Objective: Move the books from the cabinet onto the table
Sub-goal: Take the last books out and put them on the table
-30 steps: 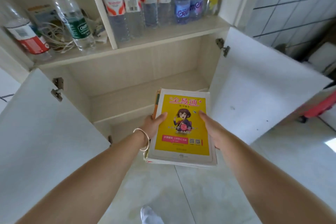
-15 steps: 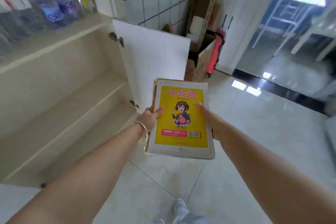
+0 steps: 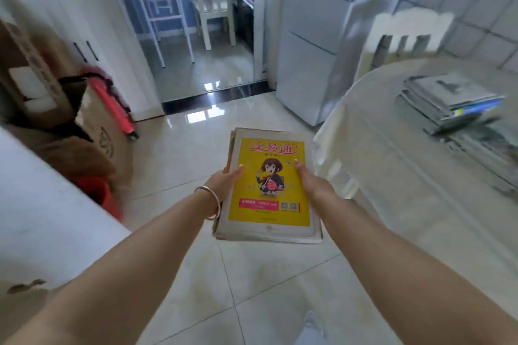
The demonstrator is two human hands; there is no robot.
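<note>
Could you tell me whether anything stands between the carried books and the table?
Nothing visible does. The books, held by the left hand and right hand, are over bare floor, with the table just ahead to the right. A stack already lies on it, with free surface nearer.

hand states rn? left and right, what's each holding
Left hand: grips the left edge of the stack of books, thumb on top.
Right hand: grips the stack's right edge.

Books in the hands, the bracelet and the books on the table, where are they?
held books (image 3: 269, 185), head view, yellow cover.
bracelet (image 3: 215, 206), head view, band at left wrist.
table books (image 3: 448, 98), head view, top of pile.
</note>
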